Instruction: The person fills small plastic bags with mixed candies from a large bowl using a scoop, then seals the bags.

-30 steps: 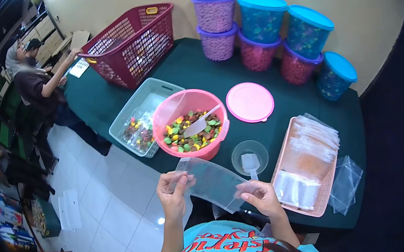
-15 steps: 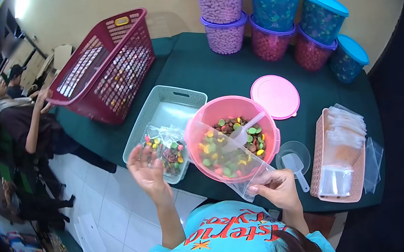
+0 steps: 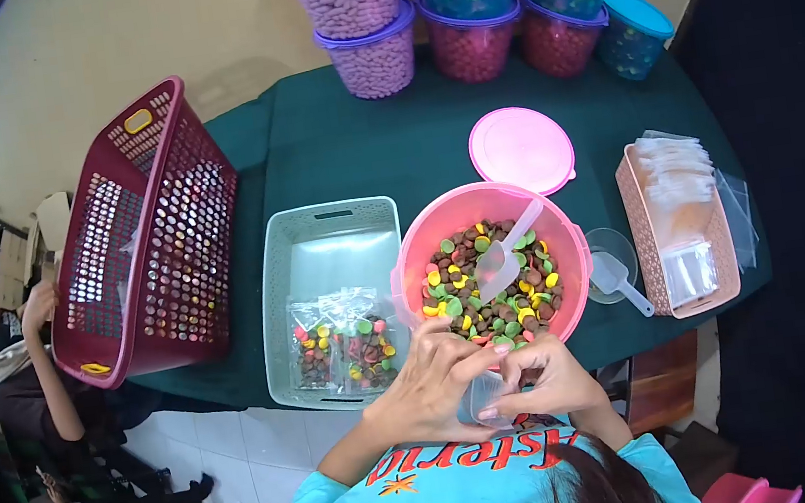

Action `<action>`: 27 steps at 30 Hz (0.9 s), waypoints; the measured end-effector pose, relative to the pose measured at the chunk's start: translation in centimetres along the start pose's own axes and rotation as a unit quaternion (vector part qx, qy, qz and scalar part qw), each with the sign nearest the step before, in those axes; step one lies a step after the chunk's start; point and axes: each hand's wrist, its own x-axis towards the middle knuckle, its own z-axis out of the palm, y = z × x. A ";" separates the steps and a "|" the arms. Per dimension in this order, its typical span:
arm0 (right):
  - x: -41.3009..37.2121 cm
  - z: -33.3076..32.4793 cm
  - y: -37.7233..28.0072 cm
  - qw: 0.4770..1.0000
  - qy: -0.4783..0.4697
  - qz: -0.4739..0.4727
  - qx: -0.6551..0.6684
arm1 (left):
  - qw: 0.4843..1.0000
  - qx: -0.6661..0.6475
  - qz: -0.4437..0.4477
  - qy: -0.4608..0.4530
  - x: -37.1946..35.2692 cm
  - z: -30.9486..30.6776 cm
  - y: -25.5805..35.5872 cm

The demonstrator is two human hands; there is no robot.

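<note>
Plastic bag (image 3: 482, 401), which we judge featherlight, limp and slick, is pinched between our hands, left hand (image 3: 430, 381) and right hand (image 3: 543, 387), just before the pink tub (image 3: 462, 206) at the bench (image 3: 410, 150) edge, best gripped by its mouth edges.

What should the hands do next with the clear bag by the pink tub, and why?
Probably pull the clear bag open at its mouth. The left hand and right hand both pinch it, no candy shows inside, and the scoop lies ready in the pink tub just ahead.
</note>
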 end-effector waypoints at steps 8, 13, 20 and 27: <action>1.3 1.2 0.4 0.987 0.098 0.033 0.124 | 0.993 -0.031 0.034 0.110 -0.3 0.3 -1.5; 0.8 0.8 0.8 0.980 0.184 -0.034 -0.059 | 0.993 0.045 -0.037 0.104 -0.1 -0.4 -0.5; -1.8 -0.8 -3.2 0.944 0.112 -0.156 -0.268 | 0.977 0.127 -0.134 0.107 0.7 1.1 2.0; -1.9 -1.6 -2.7 0.914 -0.026 -0.192 -0.356 | 0.959 0.164 -0.204 0.107 1.5 4.3 4.7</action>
